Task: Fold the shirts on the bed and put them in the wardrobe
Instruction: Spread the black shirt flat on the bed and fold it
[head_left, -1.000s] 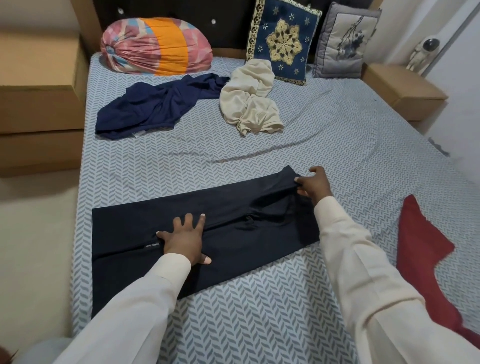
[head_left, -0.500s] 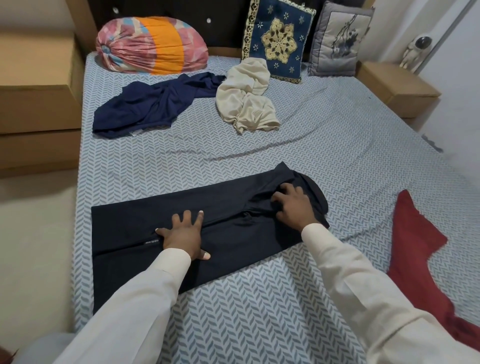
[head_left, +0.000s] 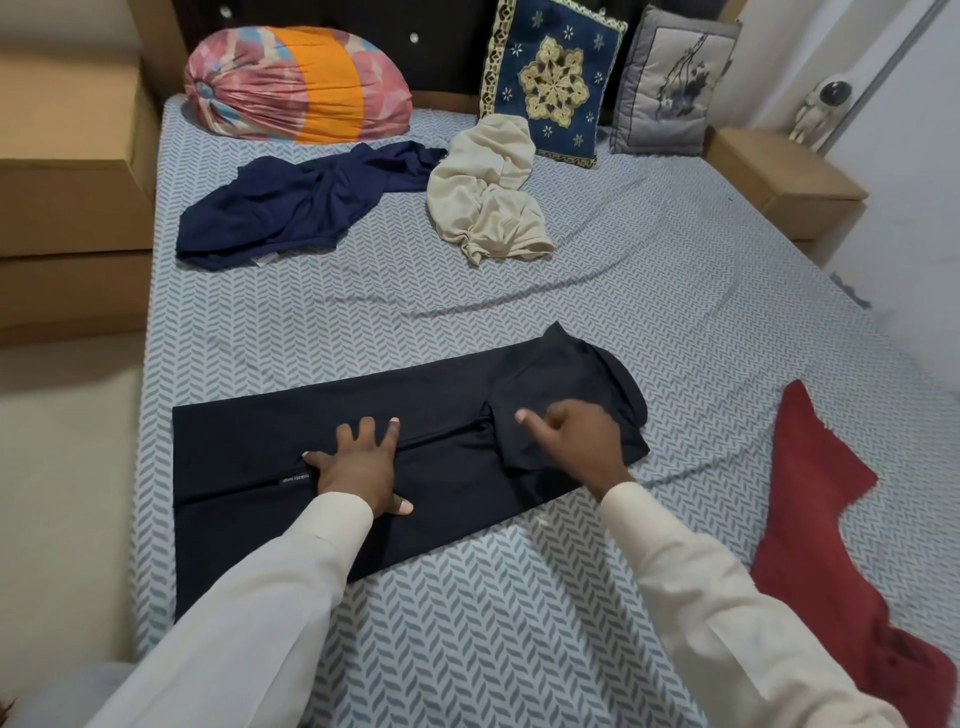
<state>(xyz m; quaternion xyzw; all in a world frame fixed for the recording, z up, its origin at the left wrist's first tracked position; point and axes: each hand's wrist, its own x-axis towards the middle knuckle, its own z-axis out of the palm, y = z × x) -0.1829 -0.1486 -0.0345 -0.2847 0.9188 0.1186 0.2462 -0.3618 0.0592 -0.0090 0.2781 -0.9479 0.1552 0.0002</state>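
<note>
- Since the earlier frames the right hand (head_left: 576, 436) has been brought leftward, and the far end of the black shirt (head_left: 249, 452) has been turned over onto the strip.
- The left hand (head_left: 363, 467) is laid flat, fingers spread, on the strip's middle. The right hand's fingers look curled on the flap; whether cloth is pinched cannot be told.
- The black shirt lies toward the bed's (head_left: 519, 623) front-left corner under both hands, folded lengthwise, with the crosswise fold judged only begun.
- A navy shirt (head_left: 301, 202), a cream shirt (head_left: 488, 192) and a red garment (head_left: 831, 493) are left unfolded. No wardrobe is seen.
</note>
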